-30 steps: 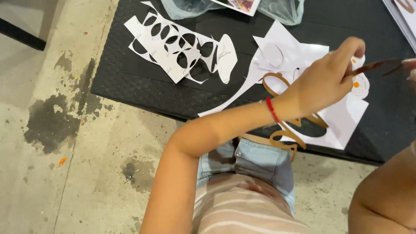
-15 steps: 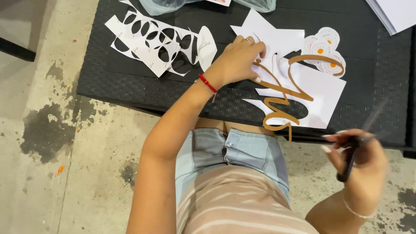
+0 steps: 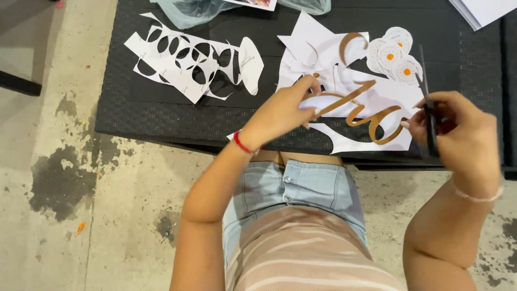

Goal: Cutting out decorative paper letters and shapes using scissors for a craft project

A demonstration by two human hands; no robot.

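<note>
My left hand (image 3: 283, 110) grips the left end of a white sheet (image 3: 371, 99) that carries brown cursive lettering (image 3: 358, 105), holding it just above the black woven table (image 3: 161, 118). My right hand (image 3: 455, 132) is closed on a pair of dark scissors (image 3: 428, 102), blades pointing up and away, just right of the sheet's edge. A red band sits on my left wrist and a thin bracelet on my right.
A white sheet with several oval cut-outs (image 3: 188, 59) lies at the table's left. Round white paper flowers with orange centres (image 3: 396, 54) sit behind the lettered sheet. A clear plastic bag (image 3: 188, 11) and a paper stack (image 3: 484, 11) lie at the far edge. Stained concrete floor (image 3: 64, 178) is left.
My right hand with the scissors rose from lap height up to the sheet's right edge. My left hand kept its hold, and the lettered sheet turned to lie more sideways.
</note>
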